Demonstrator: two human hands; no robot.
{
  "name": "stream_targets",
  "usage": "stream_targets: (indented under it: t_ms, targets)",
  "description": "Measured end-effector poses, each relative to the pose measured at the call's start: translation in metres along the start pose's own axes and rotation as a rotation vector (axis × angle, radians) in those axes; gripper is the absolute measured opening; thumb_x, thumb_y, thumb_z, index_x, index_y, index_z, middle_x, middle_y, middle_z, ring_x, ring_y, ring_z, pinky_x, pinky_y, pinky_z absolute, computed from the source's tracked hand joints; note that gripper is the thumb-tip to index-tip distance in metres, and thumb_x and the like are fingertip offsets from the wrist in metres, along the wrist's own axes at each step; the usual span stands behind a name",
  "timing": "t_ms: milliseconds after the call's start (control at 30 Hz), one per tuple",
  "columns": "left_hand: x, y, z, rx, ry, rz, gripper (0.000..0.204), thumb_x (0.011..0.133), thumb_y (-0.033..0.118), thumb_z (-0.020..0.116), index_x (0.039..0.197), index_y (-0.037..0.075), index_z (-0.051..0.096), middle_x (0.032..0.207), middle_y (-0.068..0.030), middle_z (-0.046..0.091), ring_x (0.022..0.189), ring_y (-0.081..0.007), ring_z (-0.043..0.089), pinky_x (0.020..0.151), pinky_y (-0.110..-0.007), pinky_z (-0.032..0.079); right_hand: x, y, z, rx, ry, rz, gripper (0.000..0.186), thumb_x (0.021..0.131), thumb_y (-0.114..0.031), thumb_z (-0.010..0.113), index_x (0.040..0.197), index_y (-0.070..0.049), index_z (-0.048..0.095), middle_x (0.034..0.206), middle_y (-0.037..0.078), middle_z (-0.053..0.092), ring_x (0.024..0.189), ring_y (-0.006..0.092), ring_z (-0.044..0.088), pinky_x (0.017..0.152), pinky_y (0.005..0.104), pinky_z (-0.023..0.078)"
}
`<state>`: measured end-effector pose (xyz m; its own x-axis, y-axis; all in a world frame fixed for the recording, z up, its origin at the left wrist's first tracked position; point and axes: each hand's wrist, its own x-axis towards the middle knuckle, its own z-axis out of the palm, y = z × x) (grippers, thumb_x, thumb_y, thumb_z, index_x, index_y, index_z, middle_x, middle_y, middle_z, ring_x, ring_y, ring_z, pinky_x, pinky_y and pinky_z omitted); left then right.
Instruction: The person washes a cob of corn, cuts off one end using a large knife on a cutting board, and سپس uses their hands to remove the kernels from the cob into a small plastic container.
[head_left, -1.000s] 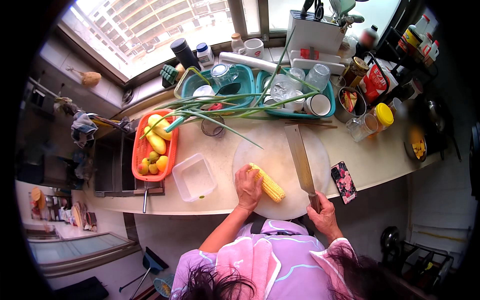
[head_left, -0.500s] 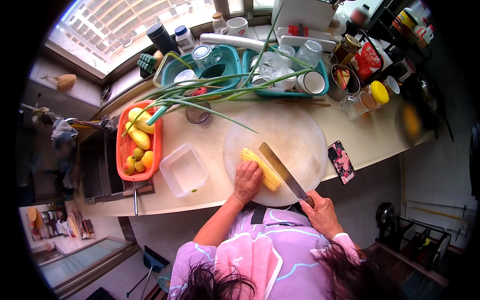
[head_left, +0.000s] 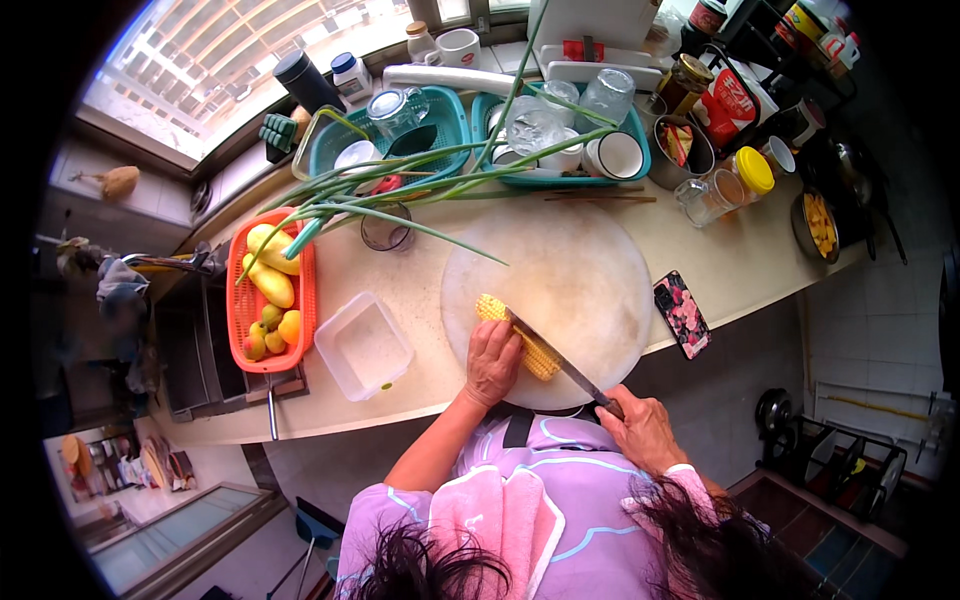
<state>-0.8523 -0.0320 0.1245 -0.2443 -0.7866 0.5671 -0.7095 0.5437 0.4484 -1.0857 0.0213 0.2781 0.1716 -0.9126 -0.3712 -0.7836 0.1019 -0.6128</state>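
Observation:
A yellow corn cob [head_left: 541, 362] lies slantwise on the round white cutting board [head_left: 600, 260], near its front edge. My left hand [head_left: 493, 362] is closed over the cob's left side and holds it against the board. My right hand [head_left: 638, 428] grips the handle of a kitchen knife [head_left: 570, 372]. The long blade runs along the cob's right side, with its tip close to the far end of the cob. From above I cannot tell how deep the edge sits in the kernels.
A clear plastic box [head_left: 366, 345] stands left of the board, beside an orange basket [head_left: 309, 325] of yellow fruit. Right of the board lies a flowered phone [head_left: 682, 314]. Long scallions [head_left: 400, 163] stretch over teal baskets [head_left: 460, 108] of cups behind, and a glass [head_left: 388, 230] stands nearby.
The knife blade has shifted left, from beside the corn cob to right along it. My left hand keeps its hold on the cob. The whole view has tilted slightly.

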Motion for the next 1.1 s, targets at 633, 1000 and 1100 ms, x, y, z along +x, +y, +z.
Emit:
stream_targets:
  t_ms: [633, 1000, 1100]
  targets:
    - [-0.002, 0.0, 0.0, 0.003, -0.006, -0.008, 0.03, 0.073, 0.008, 0.066, 0.102, 0.003, 0.058, 0.115, -0.0162, 0.052, 0.107, -0.0357, 0.049, 0.093, -0.049, 0.04, 0.02, 0.006, -0.017, 0.006, -0.107, -0.03, 0.021, 0.085, -0.022, 0.062, 0.089, -0.003, 0.057, 0.063, 0.02, 0.059, 0.064, 0.0403, 0.06, 0.059, 0.0462, 0.047]
    - [-0.001, -0.001, -0.001, 0.002, -0.005, -0.014, 0.029, 0.073, 0.011, 0.064, 0.1, 0.002, 0.058, 0.115, -0.0169, 0.052, 0.108, -0.0349, 0.048, 0.093, -0.049, 0.039, 0.018, -0.003, -0.02, -0.039, -0.137, -0.008, 0.022, 0.087, -0.025, 0.061, 0.091, -0.004, 0.055, 0.064, 0.019, 0.06, 0.066, 0.0397, 0.061, 0.06, 0.047, 0.048]
    - [-0.001, 0.0, -0.002, 0.003, -0.005, -0.021, 0.029, 0.073, 0.01, 0.064, 0.1, 0.002, 0.059, 0.115, -0.0171, 0.052, 0.108, -0.0354, 0.048, 0.093, -0.049, 0.04, 0.016, -0.005, -0.015, -0.091, -0.132, -0.014, 0.022, 0.087, -0.026, 0.061, 0.092, -0.005, 0.055, 0.064, 0.018, 0.061, 0.066, 0.0396, 0.061, 0.061, 0.0475, 0.048]
